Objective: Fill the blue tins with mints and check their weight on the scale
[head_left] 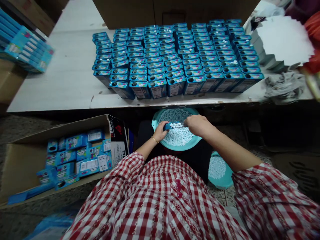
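Checked shirt [160,200], left hand [160,132] holding box [169,126] over basin [155,120], pale crowded table [70,76]

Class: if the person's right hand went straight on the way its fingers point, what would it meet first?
Probably the blue box in the left hand; the right hand points leftward at it above the teal basin, perhaps touching it.
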### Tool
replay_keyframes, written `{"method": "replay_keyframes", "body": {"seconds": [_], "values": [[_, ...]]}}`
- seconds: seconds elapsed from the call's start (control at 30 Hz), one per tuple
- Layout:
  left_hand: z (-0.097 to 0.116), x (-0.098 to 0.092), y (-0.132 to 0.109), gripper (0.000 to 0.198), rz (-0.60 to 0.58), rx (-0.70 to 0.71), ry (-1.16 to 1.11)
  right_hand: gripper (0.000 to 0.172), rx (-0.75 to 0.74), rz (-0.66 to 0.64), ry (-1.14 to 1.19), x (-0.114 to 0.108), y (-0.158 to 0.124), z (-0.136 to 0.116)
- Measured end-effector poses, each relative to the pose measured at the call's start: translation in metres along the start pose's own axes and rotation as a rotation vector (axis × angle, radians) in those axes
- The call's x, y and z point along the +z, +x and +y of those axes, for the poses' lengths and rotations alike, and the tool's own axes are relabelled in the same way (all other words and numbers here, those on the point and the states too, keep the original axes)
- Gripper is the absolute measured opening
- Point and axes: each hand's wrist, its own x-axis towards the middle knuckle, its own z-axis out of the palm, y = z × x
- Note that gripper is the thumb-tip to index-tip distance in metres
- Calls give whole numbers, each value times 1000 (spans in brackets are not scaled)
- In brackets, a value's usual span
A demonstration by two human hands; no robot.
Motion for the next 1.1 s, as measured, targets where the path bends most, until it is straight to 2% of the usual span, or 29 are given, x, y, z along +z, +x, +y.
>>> {"method": "replay_keyframes", "body": {"seconds": [0.17,0.23,0.3,0.4,0.47,0.5,0.6,0.7,0.8,0.9,1.0,1.1], "values": [[1,1,1,41,5,-15,-26,32,-3,36,7,-6,-9,-5],[2,-1,-1,41,14,-31,-44,33,2,39,25,-2,-14,5],[2,-6,-4,41,33,-47,-62,36,39,73,62,11,-15,22],[1,-18,-11,41,100,-70,-69,42,153,124,157,51,-3,45],[0,-27,-16,41,146,-86,-67,43,227,68,245,87,15,46],[-2,-31,-18,42,162,-91,-67,42,259,24,305,105,25,40],[-7,-38,-22,42,197,-97,-81,38,220,-30,406,149,53,7],[-11,-39,-23,42,231,-101,-107,37,173,11,532,171,73,-22],[-14,-40,-22,41,260,-114,-131,36,147,35,679,179,83,-27],[-16,-44,-20,43,283,-112,-181,35,122,36,821,182,81,-15],[-16,-48,-19,45,312,-105,-202,34,114,52,930,178,68,3],[-13,-48,-17,44,318,-102,-173,33,111,75,1014,163,46,24]]}}
